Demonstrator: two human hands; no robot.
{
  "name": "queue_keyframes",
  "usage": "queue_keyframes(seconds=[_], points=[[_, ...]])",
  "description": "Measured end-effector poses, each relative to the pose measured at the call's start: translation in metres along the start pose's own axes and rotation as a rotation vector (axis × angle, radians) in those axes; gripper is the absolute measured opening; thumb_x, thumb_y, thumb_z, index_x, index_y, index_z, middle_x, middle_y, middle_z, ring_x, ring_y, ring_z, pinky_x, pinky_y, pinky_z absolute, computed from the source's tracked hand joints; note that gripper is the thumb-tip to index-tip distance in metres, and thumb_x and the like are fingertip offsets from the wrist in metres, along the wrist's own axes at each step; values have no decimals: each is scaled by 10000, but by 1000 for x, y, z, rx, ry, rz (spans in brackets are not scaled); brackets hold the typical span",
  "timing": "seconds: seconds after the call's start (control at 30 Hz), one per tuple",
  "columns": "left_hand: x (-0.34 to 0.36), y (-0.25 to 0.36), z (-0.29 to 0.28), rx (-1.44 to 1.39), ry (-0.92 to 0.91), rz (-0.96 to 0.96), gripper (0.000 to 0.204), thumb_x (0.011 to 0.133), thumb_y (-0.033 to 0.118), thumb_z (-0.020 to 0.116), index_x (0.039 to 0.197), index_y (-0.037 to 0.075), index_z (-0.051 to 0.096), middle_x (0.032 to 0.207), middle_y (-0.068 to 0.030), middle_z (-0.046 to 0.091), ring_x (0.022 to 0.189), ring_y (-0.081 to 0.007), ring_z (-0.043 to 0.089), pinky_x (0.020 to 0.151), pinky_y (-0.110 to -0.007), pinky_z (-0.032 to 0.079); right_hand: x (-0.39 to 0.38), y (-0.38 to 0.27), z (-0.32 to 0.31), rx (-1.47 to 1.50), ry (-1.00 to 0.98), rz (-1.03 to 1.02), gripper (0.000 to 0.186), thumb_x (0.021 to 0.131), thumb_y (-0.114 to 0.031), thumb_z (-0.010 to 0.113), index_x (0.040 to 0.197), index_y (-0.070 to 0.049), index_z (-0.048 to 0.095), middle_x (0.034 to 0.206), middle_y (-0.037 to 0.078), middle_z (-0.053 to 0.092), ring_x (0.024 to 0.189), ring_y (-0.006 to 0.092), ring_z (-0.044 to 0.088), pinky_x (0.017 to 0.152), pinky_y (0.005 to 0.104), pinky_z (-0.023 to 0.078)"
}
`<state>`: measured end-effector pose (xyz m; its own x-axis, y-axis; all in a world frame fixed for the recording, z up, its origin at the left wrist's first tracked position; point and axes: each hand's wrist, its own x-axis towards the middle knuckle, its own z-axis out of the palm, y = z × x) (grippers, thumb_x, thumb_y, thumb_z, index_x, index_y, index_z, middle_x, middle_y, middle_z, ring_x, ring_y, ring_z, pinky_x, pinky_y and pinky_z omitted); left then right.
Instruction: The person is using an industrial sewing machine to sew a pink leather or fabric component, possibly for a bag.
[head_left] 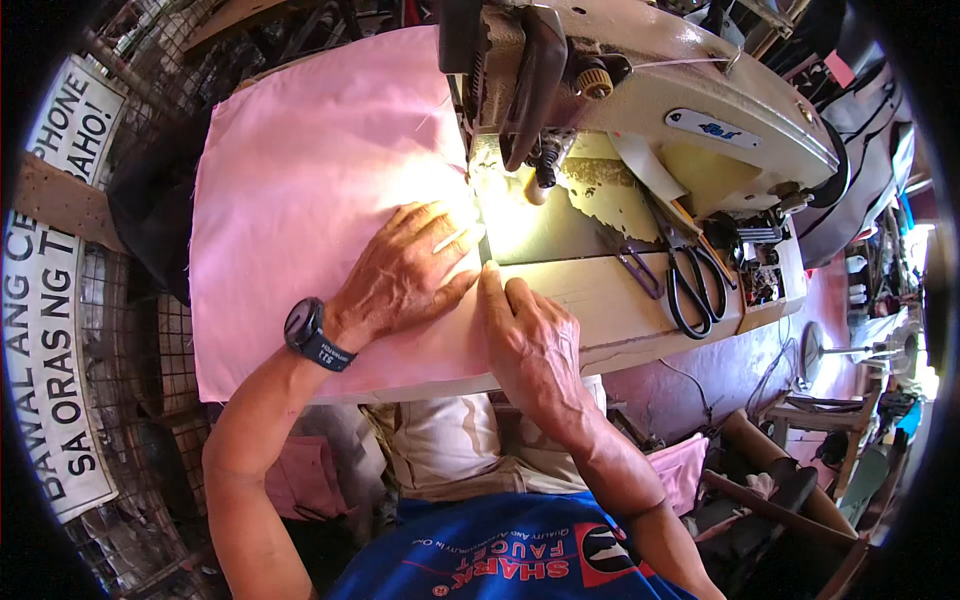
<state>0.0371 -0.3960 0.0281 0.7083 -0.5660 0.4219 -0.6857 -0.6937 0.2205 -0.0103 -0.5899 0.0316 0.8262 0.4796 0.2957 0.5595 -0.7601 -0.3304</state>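
Pink fabric (305, 180) lies spread on the sewing table, its right edge under the head of a beige sewing machine (670, 120), where a lamp glares. My left hand (410, 270) rests on the fabric just left of the needle area, fingers out flat and slightly apart, a dark watch on that wrist. My right hand (530, 350) holds the fabric's edge at the front of the machine bed, index finger extended and the other fingers curled; its thumb is mostly hidden. To its right lie large black-handled scissors (690, 280) and small thread snips (640, 270).
A wire grid (140, 320) with a white sign (80, 380) borders the left. At lower right are pink cloth pieces (675, 470), a wooden stool (840, 420) and a standing fan (900, 352). A dark cloth bundle (150, 200) sits behind the fabric's left side.
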Motion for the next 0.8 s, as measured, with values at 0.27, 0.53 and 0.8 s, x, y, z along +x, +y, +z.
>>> queue_keyframes(seconds=[0.27,0.53,0.8], points=[[6,-18,-1,-24,33,66,345,837,170,657,1152,30,654,1232,-165,629,1200,-363,562,1063,-484,414,9,2,12,-22,96,7,330,819,-40,657,1144,1,617,766,88,558,684,260,635,577,382,510],[2,-14,5,106,-14,114,324,873,119,597,1171,-6,624,1259,-188,582,1253,-354,512,1105,-502,379,20,9,16,22,101,2,357,793,-42,651,1148,-18,617,826,126,605,727,296,653,617,406,528],[-15,1,13,59,-18,-23,437,835,118,610,1260,18,581,1339,-185,545,1321,-365,461,1173,-528,287,38,6,-34,189,410,193,205,927,-198,671,1028,-25,627,898,142,614,710,327,627,606,441,501]])
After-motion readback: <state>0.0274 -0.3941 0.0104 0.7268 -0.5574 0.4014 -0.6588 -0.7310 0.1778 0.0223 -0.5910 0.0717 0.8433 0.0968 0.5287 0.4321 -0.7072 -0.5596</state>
